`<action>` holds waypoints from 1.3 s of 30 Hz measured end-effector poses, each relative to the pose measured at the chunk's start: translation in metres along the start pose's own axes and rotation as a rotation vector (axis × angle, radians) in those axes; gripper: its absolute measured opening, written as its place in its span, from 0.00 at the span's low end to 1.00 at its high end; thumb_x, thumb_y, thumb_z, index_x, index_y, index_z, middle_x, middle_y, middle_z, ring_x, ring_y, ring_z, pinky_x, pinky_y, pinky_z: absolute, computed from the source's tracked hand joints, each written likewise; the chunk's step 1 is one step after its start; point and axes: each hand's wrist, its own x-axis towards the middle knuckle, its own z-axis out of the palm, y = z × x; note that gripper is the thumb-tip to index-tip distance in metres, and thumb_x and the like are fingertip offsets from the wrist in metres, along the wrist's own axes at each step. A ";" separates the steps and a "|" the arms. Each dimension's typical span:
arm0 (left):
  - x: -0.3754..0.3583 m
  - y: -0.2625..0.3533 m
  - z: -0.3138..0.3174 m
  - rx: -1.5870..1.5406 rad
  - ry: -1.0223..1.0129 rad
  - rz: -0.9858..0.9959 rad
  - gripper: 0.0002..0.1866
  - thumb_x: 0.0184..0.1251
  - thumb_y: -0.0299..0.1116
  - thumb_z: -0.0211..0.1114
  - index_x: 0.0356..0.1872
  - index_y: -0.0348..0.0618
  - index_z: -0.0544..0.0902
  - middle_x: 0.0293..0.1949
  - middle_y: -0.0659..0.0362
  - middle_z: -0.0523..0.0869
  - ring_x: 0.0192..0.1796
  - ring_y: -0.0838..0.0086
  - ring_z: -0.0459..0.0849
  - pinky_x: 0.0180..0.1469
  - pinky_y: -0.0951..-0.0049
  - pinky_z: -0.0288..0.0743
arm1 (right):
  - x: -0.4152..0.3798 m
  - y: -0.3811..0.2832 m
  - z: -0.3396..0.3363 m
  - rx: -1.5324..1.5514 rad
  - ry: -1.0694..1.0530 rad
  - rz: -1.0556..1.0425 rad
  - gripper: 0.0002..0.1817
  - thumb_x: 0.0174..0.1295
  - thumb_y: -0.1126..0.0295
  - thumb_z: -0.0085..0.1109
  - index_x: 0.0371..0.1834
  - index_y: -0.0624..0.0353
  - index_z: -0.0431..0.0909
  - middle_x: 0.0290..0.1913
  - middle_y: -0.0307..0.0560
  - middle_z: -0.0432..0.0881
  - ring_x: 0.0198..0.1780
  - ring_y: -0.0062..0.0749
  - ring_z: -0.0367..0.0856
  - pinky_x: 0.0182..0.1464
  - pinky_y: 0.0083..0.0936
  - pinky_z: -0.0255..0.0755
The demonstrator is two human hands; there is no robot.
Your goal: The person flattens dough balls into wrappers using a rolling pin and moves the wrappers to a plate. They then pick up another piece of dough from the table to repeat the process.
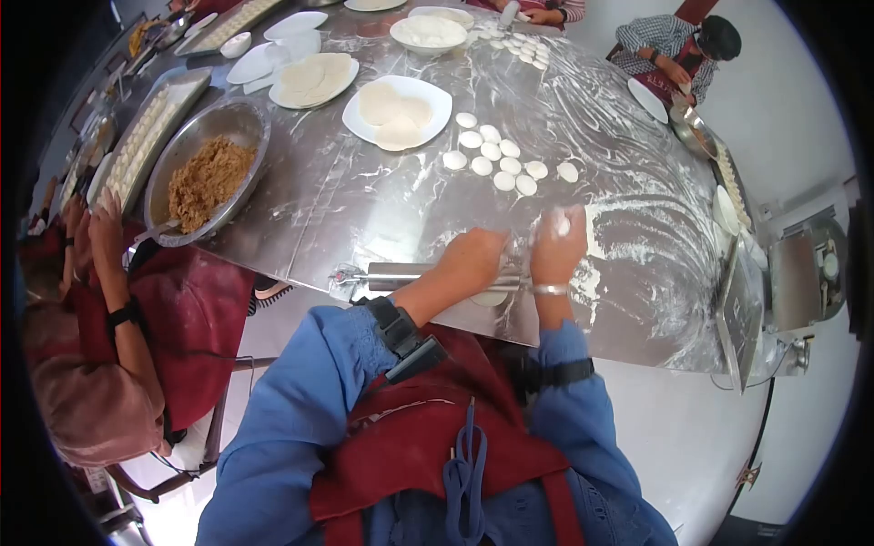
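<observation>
My left hand point(475, 252) is curled closed over the metal table, beyond a steel rolling pin point(396, 271). The pin lies near the front edge and passes under my left wrist. Close beside it, my right hand point(559, 244) is closed and floury; a white patch, flour or dough, shows on it. What either hand holds is hidden. A pale dough disc point(490, 298) lies partly covered below the pin, by my forearms. Several small white dough pieces point(507, 166) sit beyond my hands, near a square plate point(441, 107) bearing thin dough wrappers point(394, 111).
A large metal bowl of brown filling point(211, 182) stands at left, beside a tray of dumplings point(155, 127) and a co-worker's hands point(102, 223). Another plate of wrappers point(316, 80) and a bowl of flour point(428, 34) are farther back. A person in checks point(669, 55) works at far right.
</observation>
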 end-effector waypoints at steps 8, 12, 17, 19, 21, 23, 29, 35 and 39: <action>-0.017 0.001 -0.015 -0.039 -0.122 -0.035 0.06 0.51 0.26 0.55 0.32 0.39 0.76 0.27 0.44 0.80 0.35 0.49 0.79 0.37 0.54 0.71 | -0.037 -0.006 -0.037 0.144 -0.037 0.215 0.05 0.52 0.75 0.51 0.27 0.62 0.65 0.22 0.49 0.69 0.24 0.36 0.68 0.29 0.30 0.65; -0.002 0.009 -0.004 -0.060 -0.016 -0.041 0.05 0.51 0.29 0.56 0.29 0.40 0.75 0.27 0.47 0.79 0.34 0.49 0.77 0.36 0.56 0.70 | 0.003 -0.013 -0.001 -0.056 -0.004 -0.009 0.04 0.53 0.75 0.50 0.27 0.61 0.65 0.21 0.47 0.68 0.24 0.34 0.69 0.29 0.29 0.65; -0.011 -0.005 -0.009 0.042 -0.053 0.026 0.06 0.52 0.30 0.57 0.30 0.40 0.75 0.27 0.46 0.79 0.34 0.49 0.77 0.36 0.56 0.70 | -0.038 -0.012 -0.044 0.017 -0.011 -0.035 0.03 0.52 0.76 0.48 0.26 0.62 0.65 0.22 0.47 0.69 0.24 0.33 0.68 0.29 0.29 0.65; -0.017 -0.004 -0.014 -0.030 -0.065 -0.018 0.07 0.52 0.30 0.58 0.30 0.39 0.75 0.27 0.46 0.79 0.33 0.48 0.77 0.36 0.56 0.70 | -0.055 -0.027 -0.055 0.293 -0.034 0.341 0.03 0.51 0.76 0.48 0.26 0.62 0.65 0.22 0.47 0.68 0.24 0.33 0.68 0.29 0.29 0.65; -0.018 0.000 -0.008 -0.019 -0.075 -0.004 0.07 0.52 0.31 0.59 0.30 0.39 0.75 0.27 0.46 0.80 0.33 0.49 0.77 0.36 0.56 0.70 | -0.037 -0.003 -0.035 0.106 -0.009 0.168 0.03 0.51 0.77 0.48 0.26 0.62 0.65 0.22 0.47 0.68 0.24 0.33 0.69 0.29 0.29 0.65; -0.007 0.004 -0.004 -0.010 -0.043 0.025 0.07 0.52 0.31 0.59 0.30 0.39 0.75 0.27 0.46 0.80 0.34 0.49 0.77 0.37 0.56 0.70 | -0.006 -0.010 -0.013 0.004 -0.027 -0.021 0.03 0.51 0.78 0.48 0.26 0.63 0.65 0.22 0.46 0.69 0.25 0.30 0.70 0.28 0.28 0.65; -0.014 0.000 -0.016 0.035 -0.084 0.013 0.07 0.52 0.31 0.59 0.29 0.39 0.75 0.26 0.46 0.80 0.32 0.49 0.78 0.35 0.57 0.70 | -0.034 -0.012 -0.040 0.127 -0.031 0.144 0.03 0.52 0.78 0.50 0.27 0.63 0.66 0.23 0.52 0.71 0.23 0.42 0.69 0.29 0.30 0.65; -0.016 0.009 -0.016 0.000 -0.104 0.035 0.07 0.52 0.30 0.57 0.32 0.40 0.77 0.28 0.45 0.80 0.35 0.50 0.79 0.38 0.55 0.71 | -0.017 -0.001 -0.021 0.048 -0.030 0.079 0.03 0.52 0.77 0.49 0.28 0.63 0.67 0.22 0.54 0.72 0.23 0.48 0.69 0.30 0.33 0.65; -0.014 -0.002 0.008 -0.037 0.115 0.025 0.06 0.54 0.34 0.56 0.29 0.43 0.76 0.27 0.46 0.79 0.33 0.50 0.78 0.35 0.56 0.70 | -0.012 -0.009 -0.017 -0.081 0.038 -0.097 0.03 0.51 0.77 0.49 0.28 0.64 0.67 0.22 0.54 0.70 0.25 0.50 0.69 0.32 0.35 0.65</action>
